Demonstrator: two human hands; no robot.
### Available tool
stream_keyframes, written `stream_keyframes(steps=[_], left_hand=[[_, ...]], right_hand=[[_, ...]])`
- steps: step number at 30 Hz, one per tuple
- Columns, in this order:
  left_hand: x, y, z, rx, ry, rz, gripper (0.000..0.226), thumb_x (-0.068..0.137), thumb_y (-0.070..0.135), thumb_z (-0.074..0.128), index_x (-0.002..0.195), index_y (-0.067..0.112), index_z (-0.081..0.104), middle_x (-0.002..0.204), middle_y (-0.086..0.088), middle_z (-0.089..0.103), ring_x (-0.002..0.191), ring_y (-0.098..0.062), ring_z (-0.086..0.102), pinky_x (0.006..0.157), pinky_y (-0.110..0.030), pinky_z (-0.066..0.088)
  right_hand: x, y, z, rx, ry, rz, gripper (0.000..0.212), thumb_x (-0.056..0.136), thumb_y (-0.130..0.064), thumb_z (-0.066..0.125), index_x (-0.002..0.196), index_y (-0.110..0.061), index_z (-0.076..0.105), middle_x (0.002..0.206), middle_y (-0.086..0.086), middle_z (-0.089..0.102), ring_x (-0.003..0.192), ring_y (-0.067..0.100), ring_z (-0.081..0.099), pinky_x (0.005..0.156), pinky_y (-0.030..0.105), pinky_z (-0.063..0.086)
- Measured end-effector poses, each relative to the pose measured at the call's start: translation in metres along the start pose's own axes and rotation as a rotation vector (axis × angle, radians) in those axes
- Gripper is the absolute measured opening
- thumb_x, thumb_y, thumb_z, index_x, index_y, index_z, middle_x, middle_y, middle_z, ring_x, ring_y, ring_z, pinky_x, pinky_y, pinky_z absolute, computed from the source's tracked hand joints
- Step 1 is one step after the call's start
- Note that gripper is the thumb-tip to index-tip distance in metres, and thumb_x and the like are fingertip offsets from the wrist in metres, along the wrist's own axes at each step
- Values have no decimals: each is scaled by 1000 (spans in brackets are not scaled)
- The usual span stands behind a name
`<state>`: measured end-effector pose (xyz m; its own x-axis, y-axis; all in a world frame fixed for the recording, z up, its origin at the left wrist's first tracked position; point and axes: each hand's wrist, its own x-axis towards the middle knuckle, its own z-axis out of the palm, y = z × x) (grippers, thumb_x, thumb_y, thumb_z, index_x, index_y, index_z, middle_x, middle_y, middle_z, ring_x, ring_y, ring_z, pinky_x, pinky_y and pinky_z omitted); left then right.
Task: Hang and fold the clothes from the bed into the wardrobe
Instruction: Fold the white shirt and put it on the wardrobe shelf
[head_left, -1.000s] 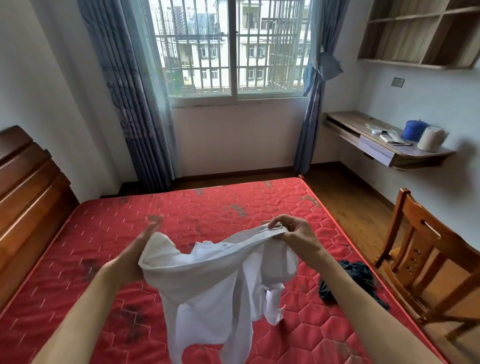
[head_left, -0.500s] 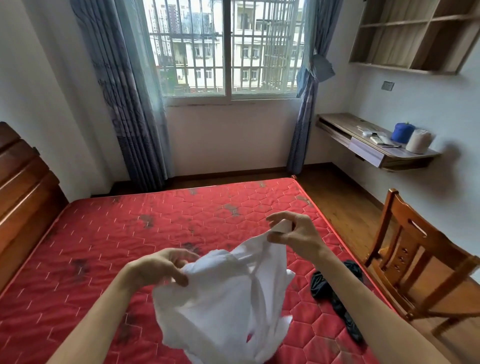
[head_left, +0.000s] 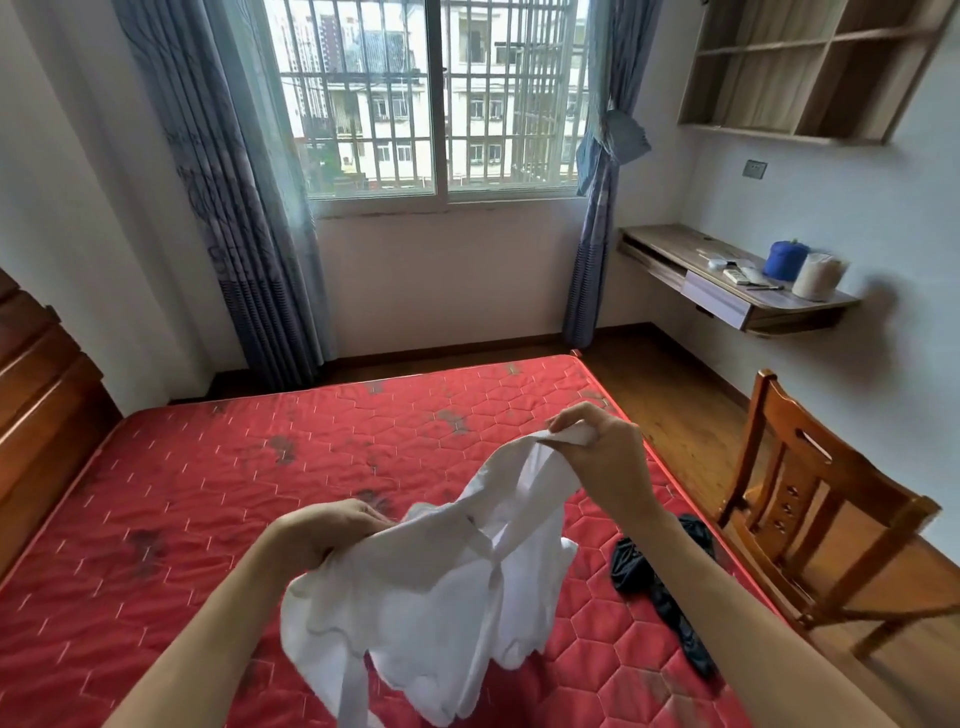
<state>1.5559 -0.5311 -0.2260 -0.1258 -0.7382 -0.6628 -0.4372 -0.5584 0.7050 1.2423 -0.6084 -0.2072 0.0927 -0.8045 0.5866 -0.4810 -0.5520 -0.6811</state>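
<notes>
A white garment (head_left: 441, 587) hangs crumpled above the red quilted mattress (head_left: 218, 478). My right hand (head_left: 602, 457) pinches one edge of it and holds that edge up high. Lower down, my left hand (head_left: 322, 530) grips the bunched cloth at its left side. The rest of the white fabric droops between and below the hands, with a strap-like strip dangling down. A dark garment (head_left: 654, 582) lies in a heap on the mattress near its right edge, partly hidden by my right forearm. No wardrobe is in view.
A wooden chair (head_left: 810, 514) stands right of the bed on the wood floor. A wall-mounted desk (head_left: 727, 291) carries a blue and a white container. A wooden headboard (head_left: 36, 395) is at the left. Curtains frame the barred window (head_left: 431, 98); open shelves hang at upper right.
My left hand has dropped lower and closed into the bunched cloth. My right hand has lifted its edge higher, and the garment has crumpled between them.
</notes>
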Motion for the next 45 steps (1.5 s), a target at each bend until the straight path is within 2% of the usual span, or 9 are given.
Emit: stream_keyframes(steps=[7, 11, 15, 21, 24, 28, 33, 39, 45], left_hand=[[-9, 8, 0, -305, 290, 370, 56, 61, 35, 93, 108, 10, 76, 97, -25, 72, 83, -34, 69, 81, -47, 61], [-12, 3, -4, -252, 480, 655, 58, 66, 20, 92, 120, 26, 72, 85, -28, 62, 77, -29, 64, 80, -47, 61], [-9, 3, -8, 56, 504, 778, 77, 80, -4, 76, 142, 33, 51, 72, -5, 50, 65, -8, 49, 69, -19, 51], [-3, 9, 3, 351, 429, 552, 42, 89, 49, 65, 126, 63, 51, 103, 0, 63, 89, -11, 60, 82, -31, 56], [6, 17, 27, 245, 392, 360, 100, 64, 92, 45, 148, 38, 34, 125, -5, 62, 101, -15, 62, 90, -43, 53], [27, 28, 72, 229, 378, 173, 131, 56, 98, 52, 157, 24, 16, 159, -11, 33, 136, -33, 45, 113, -56, 36], [44, 36, 101, 51, 446, 256, 56, 68, 51, 77, 106, 16, 54, 107, -9, 66, 94, -24, 65, 89, -48, 56], [34, 21, 58, -753, 135, 426, 60, 70, -17, 74, 123, 5, 60, 111, -24, 67, 92, -37, 69, 74, -46, 63], [32, 8, 35, -566, 209, 259, 27, 85, 1, 72, 111, -1, 70, 94, -19, 73, 68, -26, 71, 57, -36, 62]], right_hand=[[10, 11, -14, 48, -44, 340, 62, 69, -25, 89, 120, -17, 55, 114, -7, 55, 100, 12, 57, 69, 12, 48], [14, 21, -24, -4, -161, 332, 42, 71, -29, 88, 106, -17, 69, 108, -4, 65, 93, 16, 65, 68, 24, 58], [13, 19, -30, -90, -228, 165, 22, 80, -29, 80, 97, -15, 79, 88, -4, 73, 75, 9, 67, 59, 14, 53], [13, -5, -25, -11, -145, 65, 12, 90, -19, 70, 97, -18, 80, 76, -12, 72, 71, -1, 66, 57, 14, 53], [17, -20, -20, 39, -153, 45, 17, 91, -28, 69, 88, -15, 79, 71, 1, 73, 65, 18, 67, 60, 39, 57], [21, -41, -12, 18, -145, -50, 25, 92, -29, 67, 82, -8, 77, 66, 6, 71, 59, 23, 66, 54, 41, 54], [22, -49, -15, -10, -117, -82, 21, 92, -26, 68, 85, -10, 78, 66, 0, 71, 58, 15, 67, 54, 34, 56], [27, -23, -44, -36, 30, 167, 34, 92, -29, 64, 64, -10, 69, 51, 5, 57, 44, 7, 45, 43, 20, 36], [29, -14, -51, 9, 87, 236, 38, 94, -32, 63, 64, -8, 70, 55, 11, 62, 54, 20, 57, 45, 28, 46]])
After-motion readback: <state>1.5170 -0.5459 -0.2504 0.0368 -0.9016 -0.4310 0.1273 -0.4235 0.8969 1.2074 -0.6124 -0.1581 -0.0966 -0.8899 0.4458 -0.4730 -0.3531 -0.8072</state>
